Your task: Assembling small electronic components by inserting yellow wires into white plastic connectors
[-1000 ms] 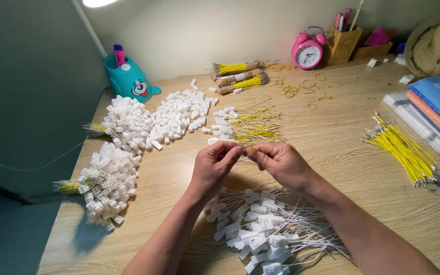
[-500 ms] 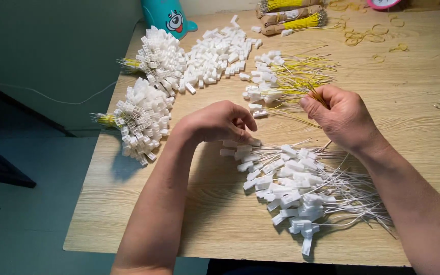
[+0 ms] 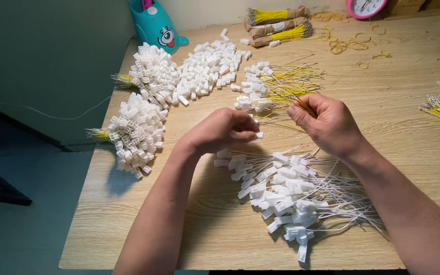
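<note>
The left hand [image 3: 223, 131] is curled over a small white connector [image 3: 259, 135], pinched at its fingertips above the desk [image 3: 393, 127]. The right hand [image 3: 327, 124], closed, grips what looks like a thin yellow wire [image 3: 286, 104]. A heap of white-wired connectors [image 3: 286, 196] lies just below both hands.

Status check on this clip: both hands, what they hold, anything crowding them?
Left hand pinching a small white connector. Right hand gripping thin yellow wires. Pile of white-wired connectors directly below both hands; nothing blocking.
</note>
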